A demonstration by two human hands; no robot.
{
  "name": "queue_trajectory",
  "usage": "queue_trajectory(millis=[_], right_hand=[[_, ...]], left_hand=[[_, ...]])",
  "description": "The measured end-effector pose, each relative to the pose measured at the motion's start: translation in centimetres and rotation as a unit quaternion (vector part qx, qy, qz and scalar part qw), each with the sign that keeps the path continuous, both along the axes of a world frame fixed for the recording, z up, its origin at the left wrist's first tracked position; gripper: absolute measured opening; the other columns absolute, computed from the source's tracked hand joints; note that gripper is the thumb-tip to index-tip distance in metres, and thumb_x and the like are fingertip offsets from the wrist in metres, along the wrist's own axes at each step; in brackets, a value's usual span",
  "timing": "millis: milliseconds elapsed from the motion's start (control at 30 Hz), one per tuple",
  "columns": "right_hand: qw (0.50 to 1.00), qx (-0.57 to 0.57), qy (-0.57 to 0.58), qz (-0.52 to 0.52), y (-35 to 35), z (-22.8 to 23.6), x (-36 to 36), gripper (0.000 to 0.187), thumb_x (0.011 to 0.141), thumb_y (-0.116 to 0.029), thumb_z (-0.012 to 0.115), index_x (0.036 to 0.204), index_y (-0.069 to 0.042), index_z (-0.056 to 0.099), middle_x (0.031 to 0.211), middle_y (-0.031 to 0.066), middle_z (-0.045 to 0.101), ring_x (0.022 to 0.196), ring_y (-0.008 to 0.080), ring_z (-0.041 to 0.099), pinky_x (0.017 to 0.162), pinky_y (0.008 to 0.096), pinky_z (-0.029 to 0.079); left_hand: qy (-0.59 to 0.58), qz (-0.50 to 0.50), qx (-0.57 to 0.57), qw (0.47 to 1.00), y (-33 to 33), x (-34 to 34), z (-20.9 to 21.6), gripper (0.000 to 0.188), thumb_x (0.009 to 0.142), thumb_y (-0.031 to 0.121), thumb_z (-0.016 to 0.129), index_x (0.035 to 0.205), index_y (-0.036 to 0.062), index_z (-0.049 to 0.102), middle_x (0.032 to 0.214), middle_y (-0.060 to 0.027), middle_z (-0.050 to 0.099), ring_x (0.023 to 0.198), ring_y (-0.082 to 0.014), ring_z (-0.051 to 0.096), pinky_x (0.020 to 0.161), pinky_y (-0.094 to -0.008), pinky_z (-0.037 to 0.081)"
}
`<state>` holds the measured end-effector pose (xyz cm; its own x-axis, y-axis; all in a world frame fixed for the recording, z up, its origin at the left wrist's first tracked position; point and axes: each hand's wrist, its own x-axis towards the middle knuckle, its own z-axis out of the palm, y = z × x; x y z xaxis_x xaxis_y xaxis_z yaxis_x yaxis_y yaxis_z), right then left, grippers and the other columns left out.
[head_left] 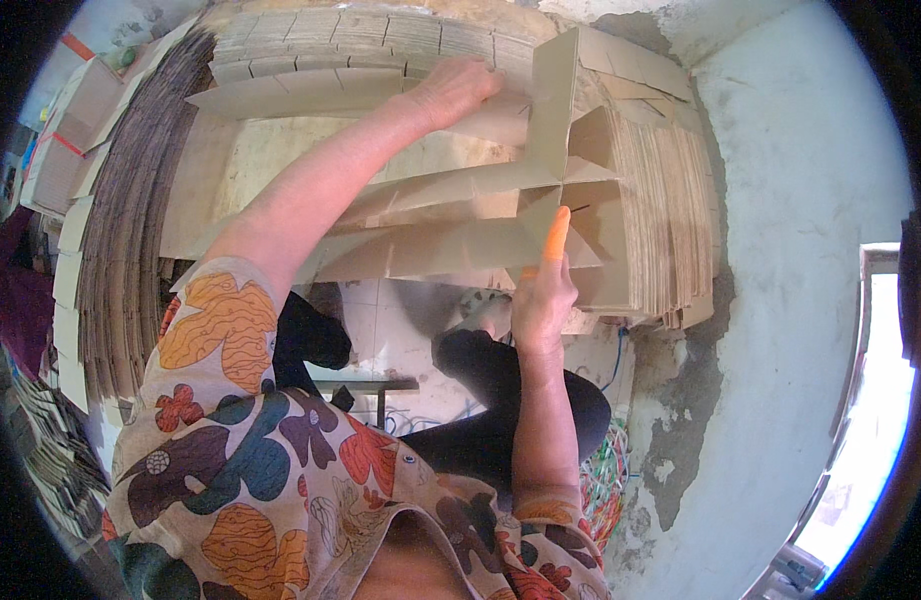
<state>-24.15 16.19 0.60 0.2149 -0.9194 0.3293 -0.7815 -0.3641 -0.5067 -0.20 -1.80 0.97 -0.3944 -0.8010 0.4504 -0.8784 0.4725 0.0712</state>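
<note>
Slotted cardboard strips stand on edge before me, partly interlocked into a divider [430,247]. A tall cross strip [553,100] rises at its right end. At the far side, my left hand [455,92] is closed at a long cardboard strip [320,90], its fingertips partly hidden. My right hand [545,305] is closed on the divider's near right corner. An orange finger cover [557,235] is on its raised index finger, which lies along the cardboard by the slot where strips cross.
Stacks of slotted cardboard stand along the back [380,35], the right [670,210] and the left [140,220]. A pale wall with peeling plaster [800,200] closes off the right side. Tangled coloured straps [605,480] lie on the floor near my legs.
</note>
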Motion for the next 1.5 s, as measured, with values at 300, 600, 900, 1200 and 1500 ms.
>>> queue_trajectory(millis=[300,600,900,1200,1500], right_hand=[[0.999,0.020,0.027,-0.011,0.5,0.5,-0.3,0.084,0.069,0.010,0.054,0.143,-0.012,0.021,0.105,0.0223,0.056,0.075,0.0371,0.062,0.063,0.0430,0.053],[0.996,0.003,0.082,-0.031,1.2,2.1,-0.7,0.082,0.071,0.013,0.049,0.143,-0.016,0.027,0.097,0.0200,0.059,0.073,0.0344,0.062,0.063,0.0396,0.052],[0.994,0.003,0.102,0.037,3.4,4.2,-1.9,0.061,0.076,0.004,0.049,0.135,-0.012,0.042,0.083,0.0232,0.059,0.072,0.0377,0.060,0.061,0.0444,0.047],[0.961,0.050,0.233,0.143,-2.2,2.7,-2.5,0.044,0.076,-0.001,0.054,0.120,-0.004,0.054,0.085,0.0219,0.062,0.078,0.0381,0.060,0.068,0.0455,0.047],[0.918,-0.159,0.318,-0.177,-6.0,1.3,-8.6,0.041,0.076,-0.024,0.068,0.110,-0.006,0.053,0.092,0.0152,0.059,0.089,0.0335,0.058,0.070,0.0420,0.048]], left_hand=[[0.087,-0.033,-0.037,0.995,1.8,-0.8,2.1,0.009,0.075,0.005,0.055,0.082,0.0066,0.061,0.078,-0.0138,0.062,0.080,-0.0329,0.061,0.066,-0.0432,0.050],[0.138,-0.113,-0.076,0.981,5.9,-1.9,5.7,0.014,0.073,0.010,0.067,0.076,0.0040,0.054,0.073,-0.0113,0.057,0.074,-0.0298,0.058,0.061,-0.0398,0.046],[0.126,-0.001,0.083,0.988,9.9,-1.0,4.1,0.022,0.073,0.017,0.069,0.076,0.0034,0.052,0.077,-0.0131,0.058,0.070,-0.0335,0.057,0.059,-0.0437,0.044],[0.186,0.069,0.187,0.962,11.1,4.1,1.4,0.034,0.080,0.030,0.067,0.099,0.0023,0.060,0.103,-0.0173,0.062,0.094,-0.0341,0.059,0.079,-0.0406,0.046],[0.151,0.070,0.081,0.983,23.1,6.3,5.3,0.034,0.074,0.024,0.074,0.095,0.0011,0.062,0.095,-0.0149,0.063,0.085,-0.0322,0.060,0.072,-0.0387,0.049]])
